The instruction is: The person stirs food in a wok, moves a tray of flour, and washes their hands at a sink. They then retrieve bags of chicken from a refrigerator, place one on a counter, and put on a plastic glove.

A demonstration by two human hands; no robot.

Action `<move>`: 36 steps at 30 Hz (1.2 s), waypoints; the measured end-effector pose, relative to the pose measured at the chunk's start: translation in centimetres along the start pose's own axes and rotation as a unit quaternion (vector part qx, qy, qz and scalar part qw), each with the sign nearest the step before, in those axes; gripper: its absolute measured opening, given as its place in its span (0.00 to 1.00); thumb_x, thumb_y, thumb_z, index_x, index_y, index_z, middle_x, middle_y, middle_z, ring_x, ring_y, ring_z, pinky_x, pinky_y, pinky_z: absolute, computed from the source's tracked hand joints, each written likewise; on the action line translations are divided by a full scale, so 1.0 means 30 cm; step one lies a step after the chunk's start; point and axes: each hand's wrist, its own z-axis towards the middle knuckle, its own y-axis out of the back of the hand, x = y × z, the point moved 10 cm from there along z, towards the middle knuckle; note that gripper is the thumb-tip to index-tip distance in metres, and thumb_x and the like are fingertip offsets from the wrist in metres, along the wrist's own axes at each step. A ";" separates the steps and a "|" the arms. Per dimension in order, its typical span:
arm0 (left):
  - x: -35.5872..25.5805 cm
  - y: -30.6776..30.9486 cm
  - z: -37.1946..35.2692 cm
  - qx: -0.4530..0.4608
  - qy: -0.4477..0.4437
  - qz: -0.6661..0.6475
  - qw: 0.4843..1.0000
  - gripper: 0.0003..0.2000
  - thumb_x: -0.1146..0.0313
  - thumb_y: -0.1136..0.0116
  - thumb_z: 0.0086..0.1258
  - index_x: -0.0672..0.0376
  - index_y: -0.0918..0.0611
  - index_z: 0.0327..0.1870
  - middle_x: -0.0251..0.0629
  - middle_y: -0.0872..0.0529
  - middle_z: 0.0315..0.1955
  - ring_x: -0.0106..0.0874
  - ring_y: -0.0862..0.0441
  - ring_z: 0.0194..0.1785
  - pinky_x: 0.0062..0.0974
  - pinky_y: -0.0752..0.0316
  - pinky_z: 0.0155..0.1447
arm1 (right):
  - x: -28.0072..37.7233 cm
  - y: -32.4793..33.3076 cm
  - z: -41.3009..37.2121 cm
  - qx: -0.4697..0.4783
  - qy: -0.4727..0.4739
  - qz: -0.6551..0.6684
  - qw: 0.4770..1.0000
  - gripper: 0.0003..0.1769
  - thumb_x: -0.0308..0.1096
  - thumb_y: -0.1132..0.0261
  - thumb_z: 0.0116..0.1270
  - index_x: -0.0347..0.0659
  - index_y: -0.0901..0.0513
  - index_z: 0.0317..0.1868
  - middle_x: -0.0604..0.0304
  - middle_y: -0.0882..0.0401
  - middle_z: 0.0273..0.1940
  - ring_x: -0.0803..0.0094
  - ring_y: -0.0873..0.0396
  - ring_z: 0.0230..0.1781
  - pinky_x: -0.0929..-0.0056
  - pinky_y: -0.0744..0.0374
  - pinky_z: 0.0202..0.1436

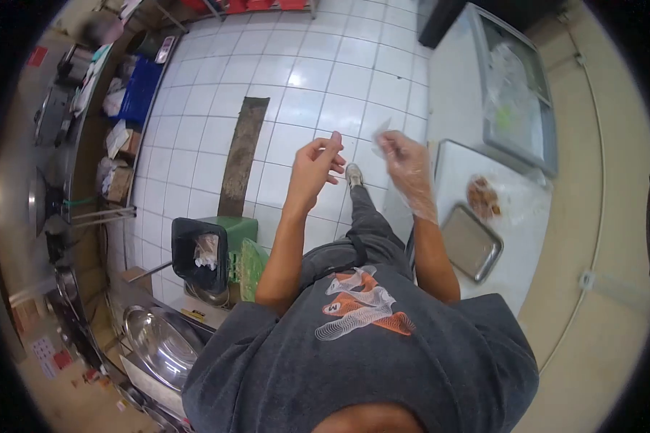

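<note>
My left hand (316,170) is bare and held over the floor, its thumb raised and its fingers loosely bent and apart, with nothing in them. To its right, my right hand (410,166) wears a thin clear plastic glove reaching past the wrist. Its fingers are pinched together, and thin clear plastic (380,137) sticks out beyond the fingertips; whether this is part of the glove or a separate piece is unclear. Near the right forearm, a metal tray (472,243) and a clear bag of brown food pieces (483,196) lie on a white top (520,249).
A chest freezer (455,86) with plastic on its lid stands at the right. On the left are a black-lined bin (188,249), a green bin (244,234), a metal basin (162,345) and a shelf with a blue crate (139,90). A dark strip (243,155) crosses the tiles.
</note>
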 end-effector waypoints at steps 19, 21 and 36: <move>0.449 0.997 0.493 -0.479 0.088 -0.425 0.763 0.12 0.60 0.45 0.76 0.60 0.23 0.46 0.37 0.16 0.40 0.30 0.18 0.40 0.32 0.22 0.40 | 0.253 -1.462 0.504 0.568 0.307 0.005 0.763 0.04 0.28 0.40 0.63 0.38 0.20 0.36 0.49 0.21 0.29 0.50 0.20 0.32 0.55 0.23 0.36; 0.431 1.156 0.572 -0.506 0.054 -0.490 0.708 0.13 0.60 0.44 0.75 0.62 0.23 0.44 0.38 0.17 0.37 0.29 0.18 0.38 0.29 0.21 0.40 | 0.326 -1.620 0.561 0.562 0.340 -0.006 0.754 0.03 0.28 0.38 0.62 0.38 0.21 0.34 0.49 0.21 0.29 0.50 0.21 0.32 0.55 0.23 0.37; 0.143 2.090 0.809 -0.468 0.034 -0.583 0.664 0.05 0.69 0.39 0.67 0.59 0.21 0.39 0.34 0.19 0.33 0.29 0.19 0.38 0.28 0.20 0.45 | 0.858 -2.615 0.810 0.606 0.445 -0.001 0.659 0.03 0.27 0.36 0.58 0.37 0.22 0.30 0.52 0.26 0.30 0.52 0.24 0.34 0.56 0.25 0.39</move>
